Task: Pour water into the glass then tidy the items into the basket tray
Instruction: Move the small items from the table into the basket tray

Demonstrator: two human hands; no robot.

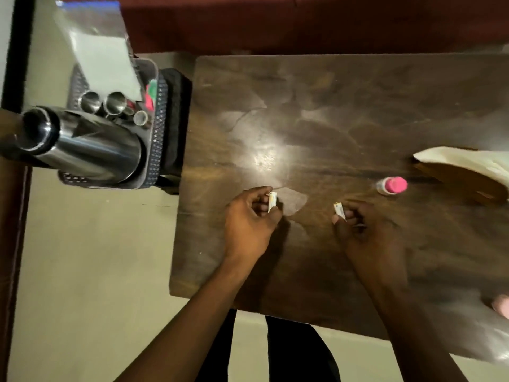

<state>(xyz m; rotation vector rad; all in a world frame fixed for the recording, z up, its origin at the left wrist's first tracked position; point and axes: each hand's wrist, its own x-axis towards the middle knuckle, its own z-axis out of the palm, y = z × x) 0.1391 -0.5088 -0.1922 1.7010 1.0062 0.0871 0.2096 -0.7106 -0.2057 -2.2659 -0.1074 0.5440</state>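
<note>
My left hand (249,219) pinches a small white packet (272,201) just above the dark wooden table (330,111). To its right, my right hand (366,230) grips a second small white packet (339,210). A small bottle with a pink cap (392,185) lies on its side beyond my right hand. The black mesh basket tray (159,128) stands off the table's left edge. In it are a large steel jug (91,146), two steel cups (103,102), a clear zip bag (102,56) and a red and green item (151,93).
At the table's right edge rest a cream cloth (468,161) and a brown wooden piece (468,186). The table's far edge meets a dark red surface (303,23). Pale floor (82,271) lies below the basket, and a dark post (19,51) stands far left.
</note>
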